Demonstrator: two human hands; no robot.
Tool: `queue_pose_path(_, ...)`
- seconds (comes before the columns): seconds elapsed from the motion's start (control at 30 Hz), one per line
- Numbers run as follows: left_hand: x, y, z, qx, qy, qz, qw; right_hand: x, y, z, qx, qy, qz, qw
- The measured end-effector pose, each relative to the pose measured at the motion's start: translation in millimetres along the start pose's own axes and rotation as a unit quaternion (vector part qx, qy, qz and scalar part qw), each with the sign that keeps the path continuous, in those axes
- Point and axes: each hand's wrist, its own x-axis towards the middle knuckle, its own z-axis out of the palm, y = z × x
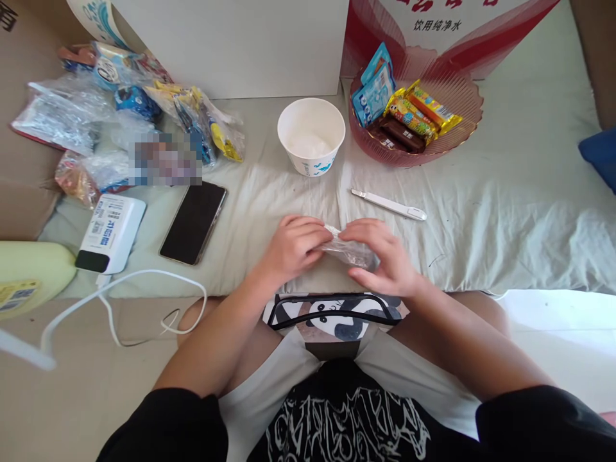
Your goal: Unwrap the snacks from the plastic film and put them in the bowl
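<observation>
My left hand [294, 245] and my right hand [385, 256] meet at the front edge of a cloth-covered surface [505, 212]. Both pinch a small clear plastic wrapper [347, 248] between them, the left at its left end, the right over its right part. What is inside the wrapper is too small to tell. A white paper cup [311, 135] stands behind my hands. A white pen-like tool [389, 205] lies just beyond my right hand. A panda-print pouch [334, 316] rests on my lap below the hands.
A pink bowl [462, 102] with wrapped snacks stands at the back right. A black phone [194, 221], a white power bank [111, 232] with a white cable [129, 301], and a pile of plastic snack bags [120, 122] lie at the left. Boxes stand behind.
</observation>
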Motion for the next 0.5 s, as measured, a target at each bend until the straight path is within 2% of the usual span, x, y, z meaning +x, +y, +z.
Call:
queue_pose_path(0.07,0,-3,-1.5,-0.131,0.046,-0.056,0.989,-1,3,-6,0.053,0.046,0.021,0.997)
queue_pose_path(0.1,0,-3,-2.4,-0.2,0.069,-0.094,0.973,-1,4,-8,0.065,0.058,0.043,0.995)
queue_pose_path(0.17,0,-2,-3.2,-0.309,0.101,-0.162,0.932,-2,6,-9,0.078,0.048,0.1,0.991)
queue_pose_path(0.23,2,1,-1.7,-0.356,0.106,-0.189,0.909,-2,5,-6,0.09,0.02,0.153,0.984)
queue_pose_path(0.3,3,4,0.9,-0.347,0.085,-0.167,0.919,0,1,-1,0.11,0.012,0.177,0.978)
queue_pose_path(0.37,4,8,2.6,-0.28,0.07,-0.131,0.948,2,-2,3,0.137,0.03,0.181,0.974)
queue_pose_path(0.43,4,10,2.4,-0.17,0.087,-0.106,0.976,4,-5,5,0.152,0.067,0.189,0.968)
queue_pose_path(0.5,2,11,1.0,-0.063,0.13,-0.086,0.986,5,-6,4,0.133,0.121,0.201,0.963)
